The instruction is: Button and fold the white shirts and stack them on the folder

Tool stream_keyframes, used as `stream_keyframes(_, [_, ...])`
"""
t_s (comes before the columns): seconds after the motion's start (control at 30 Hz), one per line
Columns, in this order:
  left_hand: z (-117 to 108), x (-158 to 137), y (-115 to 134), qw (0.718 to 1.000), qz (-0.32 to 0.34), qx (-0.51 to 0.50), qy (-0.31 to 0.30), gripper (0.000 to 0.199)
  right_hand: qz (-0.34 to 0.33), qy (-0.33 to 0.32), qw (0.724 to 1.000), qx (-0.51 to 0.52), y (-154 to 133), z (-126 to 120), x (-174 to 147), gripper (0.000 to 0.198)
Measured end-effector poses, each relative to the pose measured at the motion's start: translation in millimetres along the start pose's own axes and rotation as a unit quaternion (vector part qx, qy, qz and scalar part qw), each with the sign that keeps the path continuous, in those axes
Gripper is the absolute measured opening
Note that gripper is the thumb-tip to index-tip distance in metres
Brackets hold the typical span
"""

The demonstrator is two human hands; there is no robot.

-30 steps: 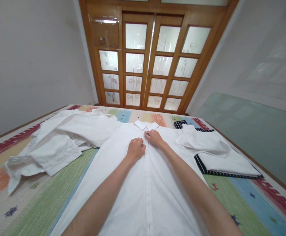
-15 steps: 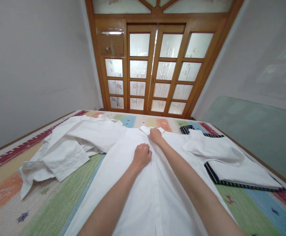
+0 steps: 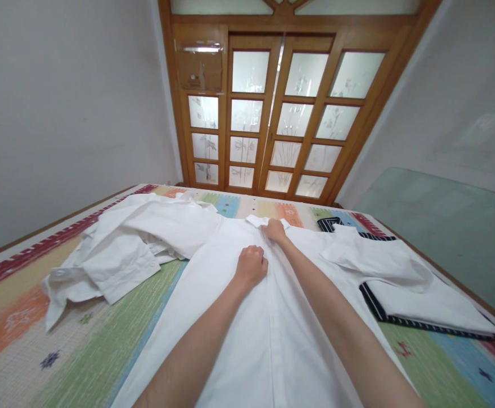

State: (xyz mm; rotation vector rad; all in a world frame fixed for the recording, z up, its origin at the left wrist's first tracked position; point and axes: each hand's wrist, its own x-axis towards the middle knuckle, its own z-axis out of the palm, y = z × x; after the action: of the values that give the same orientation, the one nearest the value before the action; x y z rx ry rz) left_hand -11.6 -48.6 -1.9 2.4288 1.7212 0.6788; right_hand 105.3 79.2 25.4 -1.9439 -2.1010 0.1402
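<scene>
A white button-front shirt [image 3: 269,323] lies spread out before me, its collar [image 3: 256,221] at the far end and its button strip running toward me. My right hand [image 3: 274,230] is closed at the collar's right side, pinching the cloth near the top of the strip. Just below and to the left, my left hand [image 3: 251,264] is curled closed against the strip. Its fingertips are partly hidden, but it appears to hold the shirt's front edge. Both forearms reach over the shirt's body.
Rumpled white cloth with a cuff [image 3: 132,272] spreads at the left. At the right, white cloth [image 3: 430,306] lies with black striped fabric [image 3: 375,303] along its edges. A patterned, striped cover [image 3: 103,351] lies beneath. Walls flank both sides; wooden glass-paned doors [image 3: 264,96] stand beyond.
The view has shifted slightly, so the scene sits a little farther right. Both hands keep nearly the same places on the shirt.
</scene>
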Motion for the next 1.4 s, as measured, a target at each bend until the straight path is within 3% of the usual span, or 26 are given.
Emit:
stream_keyframes(0.1, [0.3,-0.1,0.4,1.000,0.003,0.001,0.000,0.017,0.033,0.008,0.999,0.001,1.4,1.9,-1.3,0.034])
stream_keyframes(0.23, [0.3,-0.1,0.6,1.000,0.001,0.004,0.004,0.018,0.026,-0.002,1.000,0.016,3.7,-2.0,-6.5,0.027])
stream_keyframes(0.43, [-2.0,-0.2,-0.1,1.000,-0.008,-0.002,0.001,0.019,-0.060,-0.048,0.997,-0.024,16.0,-1.5,-29.7,0.035])
stream_keyframes(0.6, [-3.4,-0.3,-2.2,0.999,-0.018,-0.031,0.009,0.025,-0.192,0.004,0.977,-0.096,22.3,8.9,-56.5,0.035])
stream_keyframes(0.8, [-1.9,0.0,-10.9,0.998,-0.006,-0.065,0.005,0.033,-0.170,0.043,0.982,-0.076,26.1,13.1,-89.3,0.039])
stream_keyframes(1.0, [-9.0,-6.0,-23.3,0.997,0.065,-0.009,-0.039,0.039,-0.237,0.032,0.969,-0.064,43.6,18.2,-137.6,0.050])
stream_keyframes(1.2, [-27.8,-10.7,-59.6,0.990,0.015,0.075,-0.115,0.051,-0.237,-0.019,0.969,-0.067,57.4,9.0,-165.9,0.055])
stream_keyframes(1.4, [-47.6,-23.6,-96.5,0.978,-0.039,0.147,-0.141,0.083,-0.144,-0.068,0.984,-0.078,57.2,-2.3,-152.1,0.062])
